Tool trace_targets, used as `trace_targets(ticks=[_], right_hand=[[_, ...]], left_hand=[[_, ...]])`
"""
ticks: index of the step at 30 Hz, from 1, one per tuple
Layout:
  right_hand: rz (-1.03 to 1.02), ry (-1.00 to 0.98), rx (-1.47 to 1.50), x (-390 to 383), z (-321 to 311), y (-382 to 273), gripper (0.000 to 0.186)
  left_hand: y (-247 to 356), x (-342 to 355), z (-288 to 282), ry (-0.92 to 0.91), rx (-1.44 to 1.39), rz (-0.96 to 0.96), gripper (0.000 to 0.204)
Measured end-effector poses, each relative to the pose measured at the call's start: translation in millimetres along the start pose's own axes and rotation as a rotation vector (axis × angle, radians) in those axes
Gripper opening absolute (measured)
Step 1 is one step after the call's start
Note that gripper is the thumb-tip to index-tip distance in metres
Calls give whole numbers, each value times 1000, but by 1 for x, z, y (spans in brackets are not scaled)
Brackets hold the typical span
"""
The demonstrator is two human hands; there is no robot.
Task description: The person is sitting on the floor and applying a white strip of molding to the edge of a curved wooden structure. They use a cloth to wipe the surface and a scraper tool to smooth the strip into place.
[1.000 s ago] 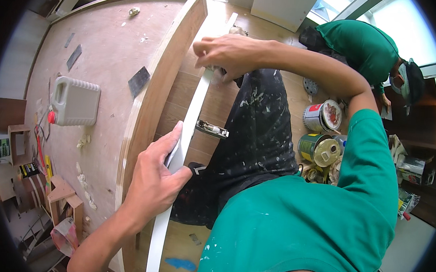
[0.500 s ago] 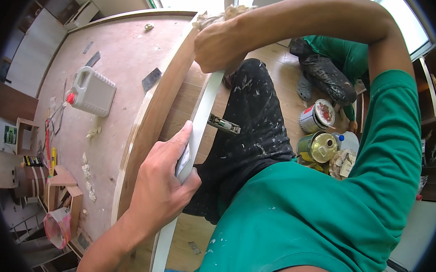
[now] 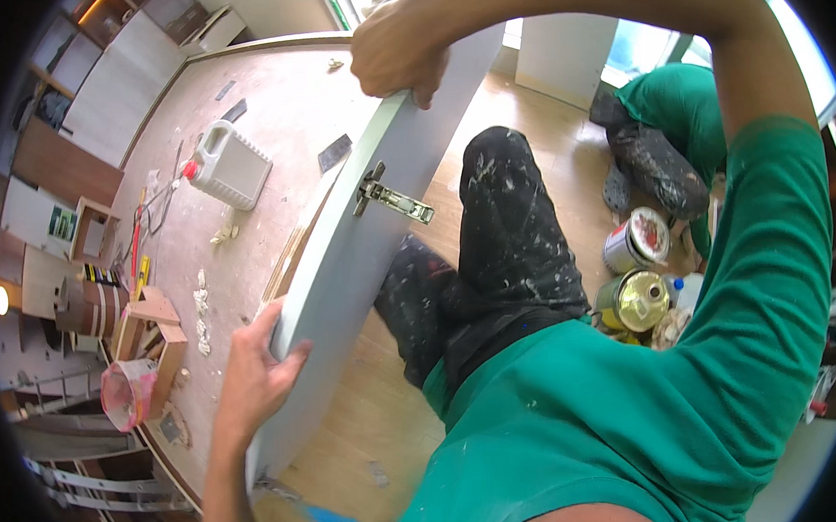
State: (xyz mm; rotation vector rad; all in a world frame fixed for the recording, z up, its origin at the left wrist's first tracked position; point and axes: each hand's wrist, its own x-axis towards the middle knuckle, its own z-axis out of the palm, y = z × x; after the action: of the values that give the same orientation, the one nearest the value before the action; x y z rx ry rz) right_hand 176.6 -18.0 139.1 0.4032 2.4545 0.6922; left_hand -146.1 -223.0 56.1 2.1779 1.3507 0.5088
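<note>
- Presently, in the head view, a white panel (image 3: 326,299) runs aslant through the middle of the frame, from upper centre to lower left of centre; its narrow edge faces left and its broad face is turned to the right.
- A metal hinge (image 3: 395,198) is fixed on the panel, at upper centre, and its arm sticks out toward the right.
- The left hand (image 3: 260,361), left of centre and low, is grasping the panel at its narrow edge.
- The right hand (image 3: 396,47), at upper centre, is bent over the upper part of the panel and touches it, with fingers curled; whether it grasps something, I cannot tell.
- At left, a board (image 3: 285,84) carries a pale jug (image 3: 232,166) with red cap, and a grey plate (image 3: 333,153) near the panel.
- At right, two cans (image 3: 635,301) stand on the floor (image 3: 562,131).
- At upper right is a co-worker (image 3: 676,114) in green.
</note>
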Motion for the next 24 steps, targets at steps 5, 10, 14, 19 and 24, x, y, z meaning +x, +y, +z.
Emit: trace_targets(ticks=[5,10,14,19,24], right_hand=[[-114,-97,-62,43,24,-15,44],[-215,-93,-73,49,62,-14,47],[-220,-148,16,72,93,-4,46],[-252,-83,70,100,154,-5,43],[-211,-40,117,117,226,-5,33]], left_hand=[[-41,-4,37,-88,-224,-161,45],[-56,18,65,-140,-315,-179,48],[-73,35,77,-94,-298,-139,43],[-105,63,102,-125,-266,-147,51],[-124,108,131,-186,-235,-175,53]])
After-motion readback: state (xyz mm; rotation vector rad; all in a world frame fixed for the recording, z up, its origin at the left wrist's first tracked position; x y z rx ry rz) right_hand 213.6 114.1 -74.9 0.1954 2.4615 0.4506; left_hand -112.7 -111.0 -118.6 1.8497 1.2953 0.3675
